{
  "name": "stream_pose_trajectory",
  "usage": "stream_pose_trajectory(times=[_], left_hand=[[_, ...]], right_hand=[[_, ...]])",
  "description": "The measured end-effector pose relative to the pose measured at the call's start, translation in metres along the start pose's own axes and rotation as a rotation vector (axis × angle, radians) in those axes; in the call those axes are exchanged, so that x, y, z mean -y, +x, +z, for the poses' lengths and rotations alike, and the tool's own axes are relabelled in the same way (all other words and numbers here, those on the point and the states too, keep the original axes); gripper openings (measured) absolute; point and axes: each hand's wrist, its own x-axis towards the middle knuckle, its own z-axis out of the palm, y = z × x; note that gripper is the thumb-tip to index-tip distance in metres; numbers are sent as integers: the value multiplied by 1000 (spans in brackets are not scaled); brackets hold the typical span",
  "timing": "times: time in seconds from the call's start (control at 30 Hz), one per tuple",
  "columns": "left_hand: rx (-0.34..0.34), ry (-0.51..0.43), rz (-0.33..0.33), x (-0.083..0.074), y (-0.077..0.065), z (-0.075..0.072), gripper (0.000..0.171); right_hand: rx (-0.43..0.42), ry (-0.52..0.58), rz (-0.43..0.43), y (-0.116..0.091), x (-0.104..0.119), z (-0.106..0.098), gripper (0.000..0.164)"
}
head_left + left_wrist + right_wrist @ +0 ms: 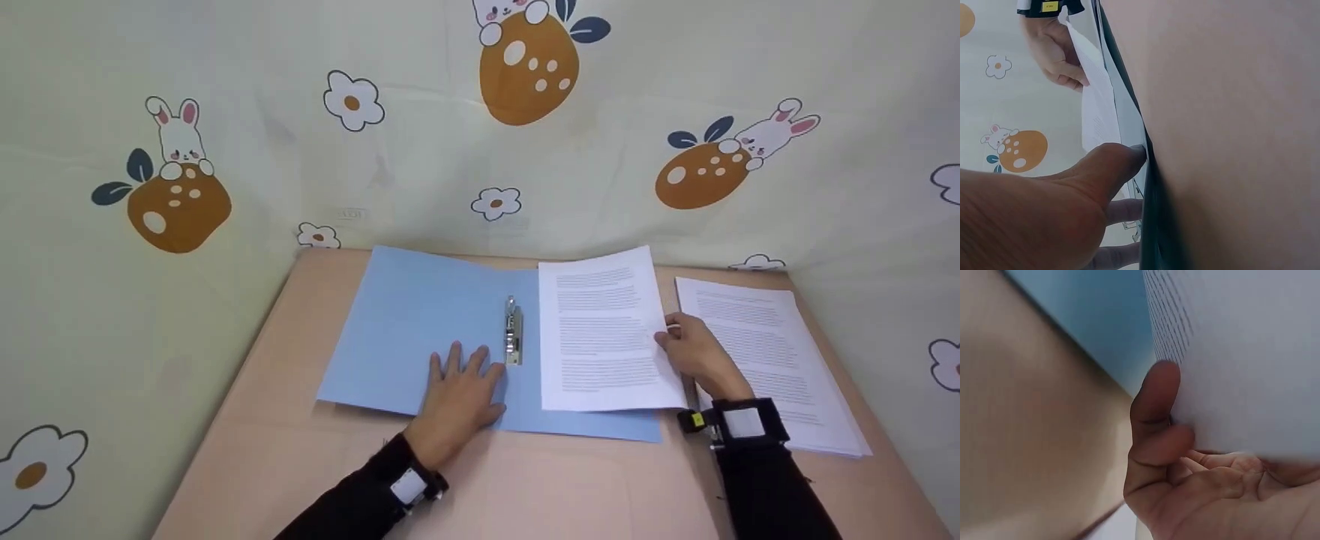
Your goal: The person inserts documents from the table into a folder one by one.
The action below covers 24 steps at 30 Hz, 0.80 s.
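Paper [596,330] printed with text sits over the open blue folder [420,315], at three o'clock from its metal clip [513,334], tilted up off the folder. The right hand [696,351] pinches its edge at three o'clock between thumb and fingers. The left hand [459,401], fingers spread wide, rests on the folder at seven o'clock from the clip. Another paper stack [750,337] lies on the table [570,487] at about four o'clock from the pinched paper.
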Motion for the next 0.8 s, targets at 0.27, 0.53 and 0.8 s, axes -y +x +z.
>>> stream_pose_trajectory(times=[0.27, 0.53, 0.8], left_hand=[[46, -5, -19, -1, 1, -1, 60], [37, -13, -22, 1, -1, -2, 59], [48, 1, -22, 0, 1, -2, 59]], right_hand=[[46, 83, 6, -3, 4, 7, 44], [82, 138, -3, -5, 10, 15, 45], [116, 135, 5, -8, 10, 11, 46]])
